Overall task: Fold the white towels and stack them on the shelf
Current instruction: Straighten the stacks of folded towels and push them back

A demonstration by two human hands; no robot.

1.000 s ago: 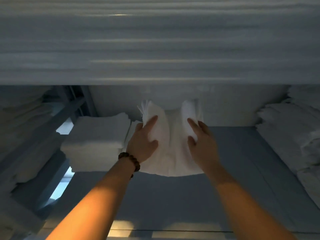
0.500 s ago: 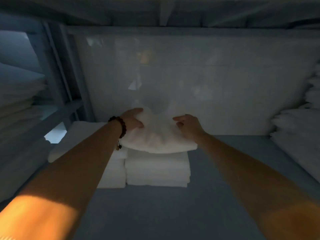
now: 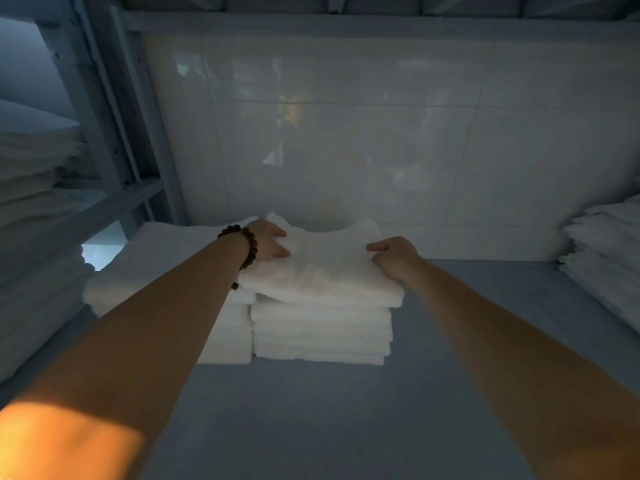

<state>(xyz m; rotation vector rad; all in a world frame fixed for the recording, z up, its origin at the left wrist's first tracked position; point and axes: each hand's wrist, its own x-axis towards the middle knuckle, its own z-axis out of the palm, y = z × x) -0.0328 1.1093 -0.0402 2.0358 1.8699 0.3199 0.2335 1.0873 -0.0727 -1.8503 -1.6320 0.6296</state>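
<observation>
A folded white towel [image 3: 322, 271] lies on top of a stack of folded white towels [image 3: 320, 336] near the back of the grey shelf [image 3: 346, 410]. My left hand [image 3: 268, 240], with a dark bead bracelet at the wrist, grips the towel's left side. At the towel's right edge my right hand [image 3: 394, 256] holds it with curled fingers. The towel sags a little in the middle between the two hands. A second, wider stack of folded towels [image 3: 166, 271] stands right beside the first on the left, partly hidden by my left forearm.
A tiled white wall [image 3: 381, 133] closes the back of the shelf. More white linen is piled at the right edge [image 3: 606, 258] and on the neighbouring rack at the left [image 3: 38, 188]. Metal uprights [image 3: 114, 116] stand at the left; another shelf is overhead.
The towel has gone from being carried up under the shelf edge to lying on the right stack. Both hands have moved from its top to its left and right sides.
</observation>
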